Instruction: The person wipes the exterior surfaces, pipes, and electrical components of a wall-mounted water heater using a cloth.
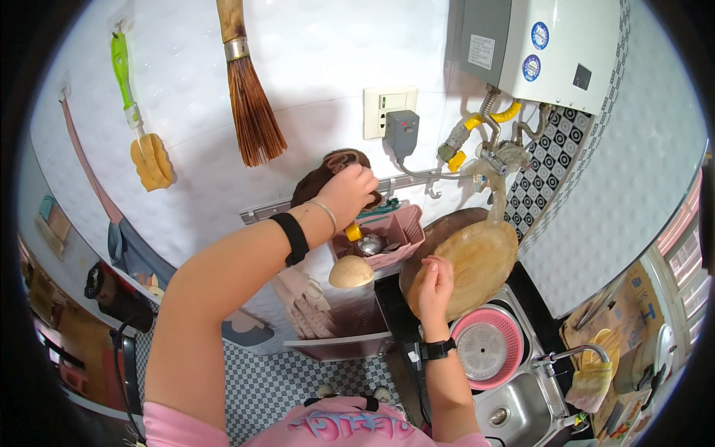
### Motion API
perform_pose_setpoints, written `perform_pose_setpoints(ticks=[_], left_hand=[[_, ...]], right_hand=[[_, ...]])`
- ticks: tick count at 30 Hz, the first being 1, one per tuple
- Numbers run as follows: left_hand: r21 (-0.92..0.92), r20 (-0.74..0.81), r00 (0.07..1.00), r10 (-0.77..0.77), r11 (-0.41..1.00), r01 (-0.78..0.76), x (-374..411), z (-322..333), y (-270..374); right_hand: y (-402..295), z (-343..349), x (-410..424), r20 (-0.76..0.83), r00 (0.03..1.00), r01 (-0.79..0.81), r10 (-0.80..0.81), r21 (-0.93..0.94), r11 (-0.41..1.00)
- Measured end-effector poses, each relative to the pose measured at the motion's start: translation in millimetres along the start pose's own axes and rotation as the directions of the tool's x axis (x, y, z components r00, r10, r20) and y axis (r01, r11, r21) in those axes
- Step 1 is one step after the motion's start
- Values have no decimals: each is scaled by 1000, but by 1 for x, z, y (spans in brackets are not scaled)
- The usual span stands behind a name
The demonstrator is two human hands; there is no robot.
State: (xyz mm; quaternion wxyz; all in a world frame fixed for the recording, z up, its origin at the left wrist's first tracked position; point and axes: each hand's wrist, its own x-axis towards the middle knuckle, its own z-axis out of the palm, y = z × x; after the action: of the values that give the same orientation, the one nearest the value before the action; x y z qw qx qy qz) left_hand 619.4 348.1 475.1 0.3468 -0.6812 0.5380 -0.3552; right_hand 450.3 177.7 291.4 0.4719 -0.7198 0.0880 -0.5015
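Observation:
My left hand is raised to the wall rail and grips a dark brown cloth. Just below it hangs a pink plastic basket with a metal utensil and a yellow item inside. A pale rounded ladle or gourd scoop hangs in front of the basket. My right hand is at the near edge of a round wooden board, its fingers curled; whether it grips the board cannot be told. A darker round board or lid stands behind that one.
A pink colander stands by the steel sink and faucet. On the wall are a brush, a sponge wand, a socket with a plug and a water heater with pipes. A metal-edged panel juts out below.

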Motion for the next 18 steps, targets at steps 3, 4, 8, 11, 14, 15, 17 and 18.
perform_pose_setpoints(ticks=[3,4,8,11,14,15,17,18], left_hand=[[-17,-10,1000,-11,1000,11,13,-3,0],[0,32,999,5,1000,-5,16,-9,0],[48,46,999,23,999,-25,9,-8,2],[-91,4,1000,-6,996,6,-15,2,-2],[8,-49,998,-40,999,40,-26,6,3],[20,-46,997,-58,998,59,-27,5,2],[-6,-13,999,-50,999,50,-18,2,-2],[-22,-2,999,-49,999,49,-10,-1,-3]], right_hand=[[6,-2,-1,-6,1000,-16,16,4,1000],[6,-1,-2,-5,1000,-25,25,7,1000],[-2,7,-4,31,999,-10,9,27,1000],[3,10,-6,28,999,21,-21,9,1000],[5,11,-6,22,1000,8,-8,12,1000],[3,12,-5,24,1000,5,-6,24,1000],[-1,12,-4,17,1000,-7,6,43,999],[-4,9,-4,8,1000,-13,12,47,999]])
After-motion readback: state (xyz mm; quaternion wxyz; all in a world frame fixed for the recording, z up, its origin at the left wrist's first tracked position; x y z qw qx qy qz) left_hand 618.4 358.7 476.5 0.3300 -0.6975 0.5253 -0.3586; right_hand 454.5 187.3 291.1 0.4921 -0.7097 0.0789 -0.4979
